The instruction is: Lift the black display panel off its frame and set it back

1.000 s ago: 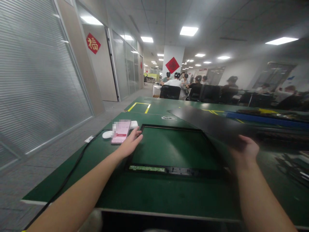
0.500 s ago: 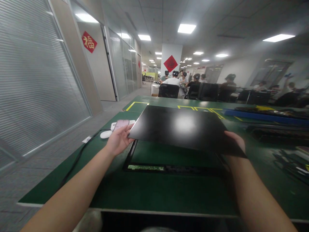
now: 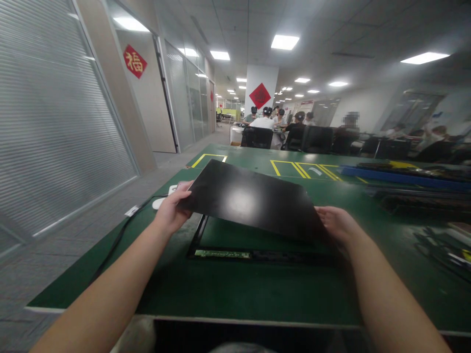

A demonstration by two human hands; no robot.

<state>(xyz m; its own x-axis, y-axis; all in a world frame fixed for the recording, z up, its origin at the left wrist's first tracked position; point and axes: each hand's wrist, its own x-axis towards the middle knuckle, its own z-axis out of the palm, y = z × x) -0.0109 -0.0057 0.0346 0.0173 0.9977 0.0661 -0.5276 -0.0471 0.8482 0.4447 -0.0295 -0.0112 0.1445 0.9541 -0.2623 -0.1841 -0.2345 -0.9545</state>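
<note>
A: Head view, the only one we have. We hold a black panel (image 3: 250, 201) above the green bench (image 3: 235, 294), tilted: left edge raised, right near corner dipping toward the black frame (image 3: 198, 235) that lies flat on the mat beneath it.

B: Grip?

A: Left hand (image 3: 172, 211) is closed on the left short edge, thumb on top, fingers under. Right hand (image 3: 336, 223) is at the right near corner, fingers curled along the edge; we can't tell how far they wrap beneath, since the panel hides them.

B: How does it handle?

A: Our read: thin, rigid, light. It shows no sag between the hands. The face is glossy and throws back a ceiling light, so it's likely slippery and prone to marks. We'd judge it fragile at the corners. Best held by the edges at opposite ends, off the face.

B: Orientation?

A: Long axis runs left to right across us, roughly parallel to the frame's long side. Glossy face up, slanting toward us and to the right.

B: Anything close by?

A: A phone (image 3: 180, 186) and a small white device (image 3: 159, 203) sit just beyond the left hand, with a black cable (image 3: 117, 240) running off the bench edge. Seated people are well behind.
</note>
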